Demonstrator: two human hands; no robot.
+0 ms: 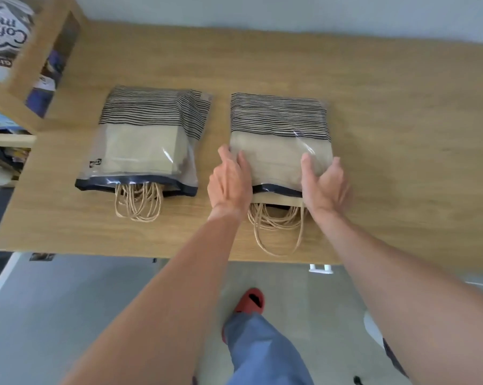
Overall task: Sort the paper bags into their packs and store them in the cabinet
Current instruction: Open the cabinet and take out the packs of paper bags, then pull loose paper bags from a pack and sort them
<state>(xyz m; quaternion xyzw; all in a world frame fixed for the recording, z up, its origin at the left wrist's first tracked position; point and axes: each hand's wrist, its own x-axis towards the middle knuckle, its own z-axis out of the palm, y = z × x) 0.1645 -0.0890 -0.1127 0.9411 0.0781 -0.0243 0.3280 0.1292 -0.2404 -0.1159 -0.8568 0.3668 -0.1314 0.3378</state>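
1. A clear plastic pack (280, 140) of striped brown paper bags (276, 118) lies flat on a wooden table (401, 134), a little right of centre; its paper-cord handles (276, 226) spill from the open mouth toward 6 o'clock, near the table's front edge.
2. The left hand (229, 179) presses the pack's corner at 7 o'clock, fingers spread and flat; the right hand (325, 182) cups the corner at 5 o'clock, fingers loosely splayed over the film, not closed around it.
3. The stack looks light but floppy, the film slick and easily creased; a two-handed hold under both long sides, handles tucked in, seems safest.
4. A second pack (148, 140) sits just beside it at 9 o'clock, apart, handles likewise trailing out.
5. A shelf unit (31, 87) with packaged goods stands at 10 o'clock.
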